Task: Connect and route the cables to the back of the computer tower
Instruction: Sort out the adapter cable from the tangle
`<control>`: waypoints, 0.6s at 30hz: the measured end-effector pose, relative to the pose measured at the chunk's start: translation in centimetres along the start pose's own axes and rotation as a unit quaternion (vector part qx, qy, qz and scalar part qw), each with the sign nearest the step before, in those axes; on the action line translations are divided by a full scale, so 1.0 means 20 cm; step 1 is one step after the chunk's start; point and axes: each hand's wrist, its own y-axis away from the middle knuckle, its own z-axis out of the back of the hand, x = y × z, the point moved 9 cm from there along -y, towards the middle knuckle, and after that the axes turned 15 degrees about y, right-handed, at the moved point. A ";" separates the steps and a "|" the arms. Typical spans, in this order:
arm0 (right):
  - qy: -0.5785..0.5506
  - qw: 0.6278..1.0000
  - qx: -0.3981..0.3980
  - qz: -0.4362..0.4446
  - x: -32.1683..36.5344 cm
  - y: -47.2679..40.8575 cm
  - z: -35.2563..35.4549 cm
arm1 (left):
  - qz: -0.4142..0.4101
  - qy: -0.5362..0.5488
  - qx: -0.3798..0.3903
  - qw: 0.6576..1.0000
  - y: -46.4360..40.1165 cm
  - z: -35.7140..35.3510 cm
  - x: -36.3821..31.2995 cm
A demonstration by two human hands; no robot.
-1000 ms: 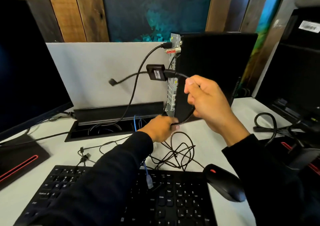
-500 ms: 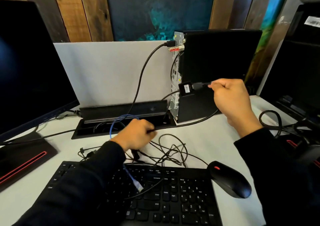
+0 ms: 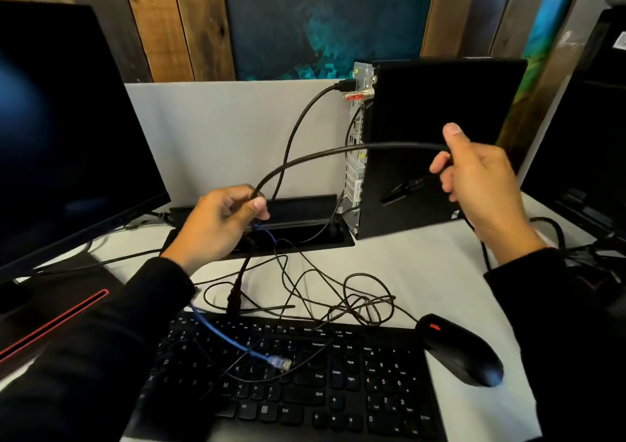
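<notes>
The computer tower [image 3: 440, 143] stands upright in the upper right of the frame, on the white table [image 3: 423, 265], and its back panel with the ports faces left. One black cable [image 3: 305, 116] is already plugged in near the top of that panel and drops into the cable tray [image 3: 257, 235] in the middle of the frame.

The thick black cable [image 3: 338, 153] runs in an arc between both hands, in front of the tower. The right hand [image 3: 481, 184], at the right of the frame, pinches it between thumb and curled fingers; a dark connector [image 3: 403, 189] hangs just below this hand, but it is blurred. The left hand [image 3: 220, 225], left of centre, closes its fingers round the other part of the same cable, just above the tray.

I think the risks are these. If the hands pull the arc tight, it may press on the plugged cable behind it and loosen that plug. The connector swings free, so it could knock the tower side, or be pushed into a wrong port.

The thin wires [image 3: 355, 299] lie tangled between tray and keyboard [image 3: 305, 391], and the blue network cable [image 3: 237, 340] lies over the keys. A drag of the thick cable could catch them and move the mouse [image 3: 464, 353].
</notes>
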 end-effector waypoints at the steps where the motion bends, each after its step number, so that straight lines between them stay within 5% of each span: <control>1: 0.064 0.998 0.011 0.011 0.03 0.02 -0.02 | -0.002 0.006 -0.010 1.000 -0.01 0.01 0.00; 3: 0.143 0.989 0.024 0.035 0.10 0.06 -0.05 | -0.012 0.007 -0.026 1.000 -0.03 0.01 -0.03; 7: 0.124 0.979 0.010 0.160 0.24 0.11 -0.05 | -0.067 -0.008 -0.030 0.997 -0.08 -0.09 -0.25; 11: 0.105 0.952 0.044 0.283 0.40 0.20 -0.13 | -0.099 -0.058 0.048 0.992 -0.15 -0.30 -0.41; 14: 0.129 0.953 0.006 0.273 0.38 0.19 -0.11 | -0.044 -0.064 0.117 0.990 -0.19 -0.34 -0.30; 18: 0.090 0.969 -0.079 0.215 0.32 0.11 0.05 | 0.142 -0.142 0.125 0.972 -0.18 -0.18 0.17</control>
